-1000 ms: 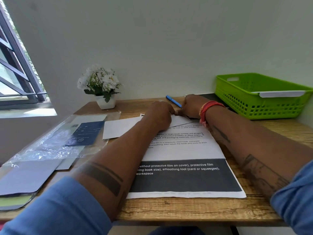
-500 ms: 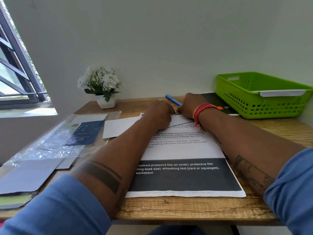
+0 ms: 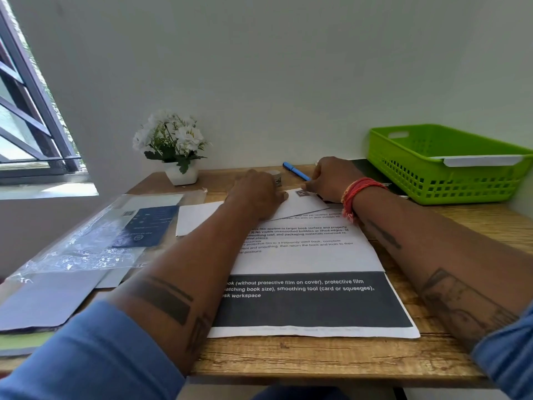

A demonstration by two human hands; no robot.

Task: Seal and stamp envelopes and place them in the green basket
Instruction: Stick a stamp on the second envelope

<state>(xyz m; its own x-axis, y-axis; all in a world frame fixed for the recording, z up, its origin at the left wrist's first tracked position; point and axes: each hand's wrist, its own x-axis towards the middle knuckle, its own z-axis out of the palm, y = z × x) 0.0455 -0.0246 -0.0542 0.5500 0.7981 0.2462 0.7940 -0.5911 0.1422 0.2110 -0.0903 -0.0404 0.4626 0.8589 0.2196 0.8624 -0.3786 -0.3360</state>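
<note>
a person's two forearms reach across a wooden desk (image 3: 331, 359). the left hand (image 3: 258, 194) lies palm down on a white envelope (image 3: 302, 204), which rests on a printed sheet (image 3: 311, 255); its fingers are hidden, so their spread cannot be told. the right hand (image 3: 331, 177) has its fingertips bent onto a small stamp (image 3: 302, 193) at the envelope's far corner. a blue pen (image 3: 295, 171) lies just behind. the green basket (image 3: 444, 166) sits at the far right, an envelope across its rim. a flower pot (image 3: 181, 174) stands far left.
</note>
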